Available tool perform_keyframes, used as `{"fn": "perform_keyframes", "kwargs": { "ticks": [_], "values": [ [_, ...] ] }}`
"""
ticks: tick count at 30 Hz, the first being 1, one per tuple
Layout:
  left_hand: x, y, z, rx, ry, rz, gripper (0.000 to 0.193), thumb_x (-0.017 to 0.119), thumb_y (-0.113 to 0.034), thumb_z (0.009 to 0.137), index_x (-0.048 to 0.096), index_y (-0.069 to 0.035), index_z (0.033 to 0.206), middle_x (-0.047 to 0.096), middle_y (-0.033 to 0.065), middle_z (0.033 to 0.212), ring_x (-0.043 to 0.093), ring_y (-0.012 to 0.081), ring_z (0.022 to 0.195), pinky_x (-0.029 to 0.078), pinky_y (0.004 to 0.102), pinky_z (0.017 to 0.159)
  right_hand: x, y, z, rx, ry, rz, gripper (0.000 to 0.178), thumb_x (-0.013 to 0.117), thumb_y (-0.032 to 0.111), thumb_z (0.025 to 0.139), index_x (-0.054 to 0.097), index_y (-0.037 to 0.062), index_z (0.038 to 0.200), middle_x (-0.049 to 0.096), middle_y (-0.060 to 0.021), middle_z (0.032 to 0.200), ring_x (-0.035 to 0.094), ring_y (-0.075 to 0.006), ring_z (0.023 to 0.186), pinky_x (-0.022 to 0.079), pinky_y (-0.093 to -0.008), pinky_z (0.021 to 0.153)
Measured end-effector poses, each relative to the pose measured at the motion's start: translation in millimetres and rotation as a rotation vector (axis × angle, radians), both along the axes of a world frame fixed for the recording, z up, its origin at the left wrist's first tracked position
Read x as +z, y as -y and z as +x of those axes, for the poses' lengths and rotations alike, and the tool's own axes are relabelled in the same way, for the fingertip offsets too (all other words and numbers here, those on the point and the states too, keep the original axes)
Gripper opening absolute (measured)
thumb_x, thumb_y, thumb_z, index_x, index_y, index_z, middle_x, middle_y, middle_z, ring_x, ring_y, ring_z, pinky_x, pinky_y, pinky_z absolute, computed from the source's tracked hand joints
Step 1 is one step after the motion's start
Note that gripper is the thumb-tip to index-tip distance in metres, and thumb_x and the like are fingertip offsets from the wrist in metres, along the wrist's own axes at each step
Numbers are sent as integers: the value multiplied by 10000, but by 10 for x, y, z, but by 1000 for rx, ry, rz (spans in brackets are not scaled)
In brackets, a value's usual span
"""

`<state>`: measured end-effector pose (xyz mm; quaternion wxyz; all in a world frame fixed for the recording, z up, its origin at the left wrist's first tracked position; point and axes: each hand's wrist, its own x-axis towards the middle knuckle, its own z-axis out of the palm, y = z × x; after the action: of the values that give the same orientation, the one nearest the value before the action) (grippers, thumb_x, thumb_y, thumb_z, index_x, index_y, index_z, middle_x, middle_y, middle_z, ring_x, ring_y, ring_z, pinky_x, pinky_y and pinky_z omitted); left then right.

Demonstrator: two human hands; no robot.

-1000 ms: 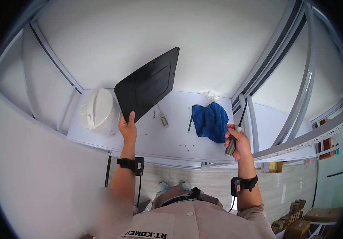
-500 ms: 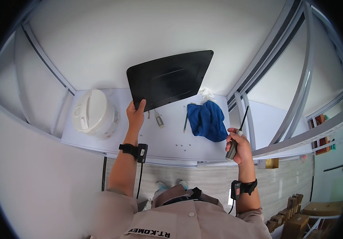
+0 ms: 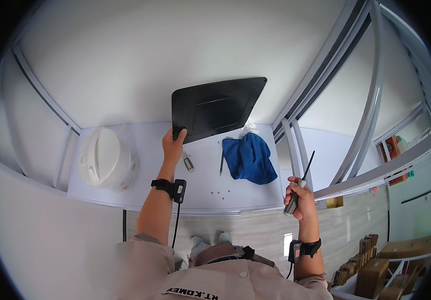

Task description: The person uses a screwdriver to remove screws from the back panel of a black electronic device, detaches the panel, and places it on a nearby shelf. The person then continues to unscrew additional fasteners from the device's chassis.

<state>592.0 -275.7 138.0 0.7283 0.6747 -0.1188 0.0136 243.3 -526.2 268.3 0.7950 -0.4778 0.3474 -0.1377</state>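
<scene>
My left hand [image 3: 174, 145] grips the lower left corner of a flat black panel [image 3: 218, 107], its thumb on the near face. The panel is tilted up over the back of the white table [image 3: 200, 175], close to the wall. Past the table's right front corner, my right hand [image 3: 303, 198] is wrapped round the grey handle of a screwdriver [image 3: 292, 202], its dark shaft pointing up and away. Several small screws [image 3: 220, 192] lie near the table's front. A small grey tool [image 3: 189, 162] rests beside my left hand, and a thin dark rod [image 3: 222, 164] lies farther right.
At the table's left stands a white rice cooker [image 3: 104, 156]. A crumpled blue cloth [image 3: 251, 157] covers part of the right side, with white material [image 3: 249, 129] behind it. A metal frame [image 3: 288, 145] rises at the right edge. Cardboard boxes [image 3: 373, 277] stand on the floor, lower right.
The black panel and my left hand sit slightly lower and nearer. The view has shifted, so the table's things appear farther left. Both hands keep their hold.
</scene>
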Motion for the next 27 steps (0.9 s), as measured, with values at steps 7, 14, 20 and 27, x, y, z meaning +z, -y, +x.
{"fn": "perform_keyframes", "kwargs": {
  "ticks": [7,14,20,27],
  "values": [
    [-267,75,66,-45,-69,-29,267,695,-224,908,666,12,1028,657,-6,880,556,74,811,454,247,747,-77,17,-95,-50,-9,9,268,564,97,903,512,11,1151,592,-73,724,564,-163,505,482,-289,465],
    [-497,142,291,-100,-39,-44,229,679,-123,899,642,8,1083,667,12,963,573,96,862,461,259,798,-56,4,-116,-86,8,17,259,564,93,899,523,15,1142,593,-73,720,569,-165,506,487,-290,466],
    [-487,285,386,-128,-53,-16,313,676,-24,853,601,3,1155,673,54,1029,612,147,935,472,280,846,-26,-2,-114,-101,8,23,254,569,91,898,531,17,1138,602,-72,720,576,-166,512,490,-290,470],
    [-455,88,352,-26,-13,152,589,724,-58,777,466,-27,1306,571,134,1253,541,250,1156,425,377,963,-34,15,-17,-16,-26,50,263,559,110,905,515,23,1149,606,-70,724,581,-177,523,502,-317,499]
  ]
}}
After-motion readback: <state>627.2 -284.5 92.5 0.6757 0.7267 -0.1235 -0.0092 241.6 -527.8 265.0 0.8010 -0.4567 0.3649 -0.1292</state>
